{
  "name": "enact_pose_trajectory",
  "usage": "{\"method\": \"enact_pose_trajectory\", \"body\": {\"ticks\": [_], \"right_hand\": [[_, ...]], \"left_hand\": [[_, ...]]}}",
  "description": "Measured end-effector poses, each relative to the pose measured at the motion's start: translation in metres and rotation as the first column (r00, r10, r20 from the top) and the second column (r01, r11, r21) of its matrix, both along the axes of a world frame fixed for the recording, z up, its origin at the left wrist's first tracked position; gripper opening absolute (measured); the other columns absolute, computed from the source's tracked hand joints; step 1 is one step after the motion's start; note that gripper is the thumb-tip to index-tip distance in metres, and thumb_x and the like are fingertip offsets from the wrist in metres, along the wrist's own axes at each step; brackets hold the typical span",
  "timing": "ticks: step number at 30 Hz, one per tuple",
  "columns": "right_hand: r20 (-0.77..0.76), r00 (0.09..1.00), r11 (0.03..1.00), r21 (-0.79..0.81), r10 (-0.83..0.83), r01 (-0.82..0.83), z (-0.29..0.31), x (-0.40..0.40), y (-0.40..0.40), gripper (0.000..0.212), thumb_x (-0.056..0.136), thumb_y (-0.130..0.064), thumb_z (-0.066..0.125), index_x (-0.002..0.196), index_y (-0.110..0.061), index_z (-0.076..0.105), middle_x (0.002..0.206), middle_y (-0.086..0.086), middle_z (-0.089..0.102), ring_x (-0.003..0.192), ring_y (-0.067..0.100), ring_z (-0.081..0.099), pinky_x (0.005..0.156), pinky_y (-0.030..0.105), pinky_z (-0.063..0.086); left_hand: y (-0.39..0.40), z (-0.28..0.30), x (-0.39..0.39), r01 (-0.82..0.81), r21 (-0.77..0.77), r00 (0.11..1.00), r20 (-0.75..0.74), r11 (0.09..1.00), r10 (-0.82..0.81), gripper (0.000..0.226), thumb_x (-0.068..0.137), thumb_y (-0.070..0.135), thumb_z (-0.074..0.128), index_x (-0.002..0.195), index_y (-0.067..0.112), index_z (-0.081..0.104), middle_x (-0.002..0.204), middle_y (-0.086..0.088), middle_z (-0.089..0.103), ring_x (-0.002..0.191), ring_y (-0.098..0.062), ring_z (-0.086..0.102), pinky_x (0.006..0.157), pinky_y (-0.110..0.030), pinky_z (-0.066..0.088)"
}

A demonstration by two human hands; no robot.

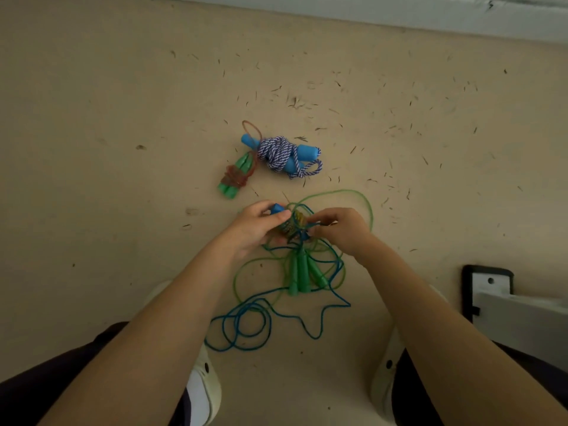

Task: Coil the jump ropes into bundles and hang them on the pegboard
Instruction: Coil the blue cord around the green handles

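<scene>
**Winding rope over a littered beige floor**

Gripping a half-wound blue-handled bundle (pixel 292 224), the left hand (pixel 256 227) clasps its handle — the right hand (pixel 341 227) pinches cord. Beyond it lie two tied bundles (pixel 276 158); nearer, loose cords on the speckled floor (pixel 123 118).

Both bare forearms reach forward and converge. The left hand (pixel 258 224) has its fingers (pixel 278 216) curled in a grip, thumb on top. The right hand (pixel 341 227) pinches with curled fingertips, facing the left.

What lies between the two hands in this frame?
In the head view, the left hand and right hand hold a partly wound blue-handled rope bundle between them, above the loose green and blue cords.
</scene>
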State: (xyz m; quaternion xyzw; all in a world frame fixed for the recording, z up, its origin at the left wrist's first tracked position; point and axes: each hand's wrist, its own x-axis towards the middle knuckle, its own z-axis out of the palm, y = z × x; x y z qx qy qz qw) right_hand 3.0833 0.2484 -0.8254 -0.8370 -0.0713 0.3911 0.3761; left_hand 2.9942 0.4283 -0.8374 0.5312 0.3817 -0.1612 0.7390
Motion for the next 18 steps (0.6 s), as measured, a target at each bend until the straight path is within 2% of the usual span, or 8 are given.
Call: {"method": "enact_pose_trajectory", "body": {"ticks": [2, 4, 7, 10, 12, 13, 16, 18], "right_hand": [[-0.021, 0.998, 0.999, 0.007, -0.051, 0.051, 0.005, 0.005, -0.005, 0.011, 0.08, -0.013, 0.079, 0.088, -0.018, 0.076, 0.069, -0.004, 0.056, 0.063, 0.007, 0.048, 0.06, 0.017, 0.039], [-0.054, 0.996, 0.997, -0.01, -0.07, 0.07, 0.01, 0.013, -0.014, 0.005, 0.082, -0.017, 0.079, 0.082, -0.019, 0.074, 0.07, -0.004, 0.06, 0.066, 0.007, 0.051, 0.062, 0.019, 0.041], [-0.097, 0.995, 0.998, -0.062, -0.018, 0.012, 0.015, 0.023, -0.026, 0.009, 0.082, -0.023, 0.079, 0.088, -0.017, 0.075, 0.082, 0.0, 0.066, 0.08, 0.014, 0.058, 0.068, 0.022, 0.044], [-0.104, 0.989, 0.986, -0.117, 0.106, -0.118, 0.015, 0.027, -0.023, 0.039, 0.081, -0.038, 0.077, 0.114, -0.019, 0.071, 0.109, -0.003, 0.064, 0.103, 0.014, 0.057, 0.084, 0.028, 0.041], [-0.082, 0.993, 0.991, -0.089, 0.089, -0.096, 0.012, 0.023, -0.009, 0.053, 0.08, -0.05, 0.074, 0.123, -0.02, 0.066, 0.118, -0.005, 0.061, 0.108, 0.011, 0.055, 0.086, 0.029, 0.04], [-0.059, 0.996, 0.994, -0.082, 0.069, -0.074, 0.009, 0.018, 0.0, 0.059, 0.079, -0.053, 0.073, 0.126, -0.019, 0.062, 0.12, -0.004, 0.061, 0.106, 0.011, 0.055, 0.086, 0.028, 0.04], [0.059, 0.997, 0.99, -0.133, 0.052, -0.044, -0.004, -0.001, 0.02, 0.076, 0.076, -0.05, 0.079, 0.135, -0.015, 0.047, 0.125, 0.004, 0.054, 0.107, 0.015, 0.053, 0.084, 0.031, 0.045], [0.051, 0.994, 0.978, -0.187, 0.098, -0.087, -0.011, -0.014, 0.025, 0.081, 0.074, -0.051, 0.08, 0.134, -0.014, 0.041, 0.126, 0.008, 0.053, 0.109, 0.023, 0.056, 0.086, 0.037, 0.05]], "left_hand": [[0.003, 0.002, 0.002, -0.12, 0.053, 0.993, 0.007, 0.991, 0.12, 0.008, 0.091, 0.011, 0.07, 0.098, 0.013, 0.068, 0.093, -0.009, 0.07, 0.067, -0.011, 0.072, 0.052, -0.026, 0.058], [0.008, 0.004, 0.004, -0.238, 0.092, 0.971, 0.009, 0.967, 0.238, 0.019, 0.091, 0.011, 0.071, 0.108, 0.008, 0.066, 0.098, -0.009, 0.07, 0.077, -0.016, 0.072, 0.058, -0.025, 0.059], [0.016, 0.007, 0.005, -0.313, 0.123, 0.949, 0.021, 0.942, 0.313, 0.028, 0.091, 0.008, 0.069, 0.118, 0.003, 0.061, 0.099, -0.009, 0.067, 0.086, -0.017, 0.068, 0.068, -0.026, 0.062], [0.014, 0.008, 0.004, -0.24, 0.156, 0.97, -0.005, 0.958, 0.244, 0.019, 0.092, 0.004, 0.067, 0.111, 0.002, 0.063, 0.09, -0.012, 0.066, 0.077, -0.019, 0.066, 0.061, -0.024, 0.06], [0.006, 0.006, 0.006, -0.157, 0.254, 0.985, -0.025, 0.954, 0.168, 0.011, 0.093, 0.007, 0.067, 0.104, 0.006, 0.066, 0.089, -0.011, 0.066, 0.073, -0.02, 0.064, 0.059, -0.025, 0.058], [0.002, 0.004, 0.008, -0.117, 0.321, 0.99, -0.037, 0.94, 0.136, 0.007, 0.093, 0.01, 0.068, 0.099, 0.01, 0.066, 0.09, -0.008, 0.066, 0.077, -0.02, 0.063, 0.062, -0.029, 0.055], [-0.002, 0.002, 0.014, -0.081, 0.415, 0.989, -0.077, 0.906, 0.124, 0.024, 0.086, 0.027, 0.077, 0.095, 0.017, 0.058, 0.095, 0.0, 0.064, 0.09, -0.02, 0.063, 0.079, -0.04, 0.055], [-0.001, 0.002, 0.015, -0.045, 0.427, 0.988, -0.112, 0.903, 0.102, 0.04, 0.079, 0.042, 0.081, 0.096, 0.018, 0.055, 0.102, -0.001, 0.066, 0.095, -0.02, 0.066, 0.084, -0.045, 0.057]]}}
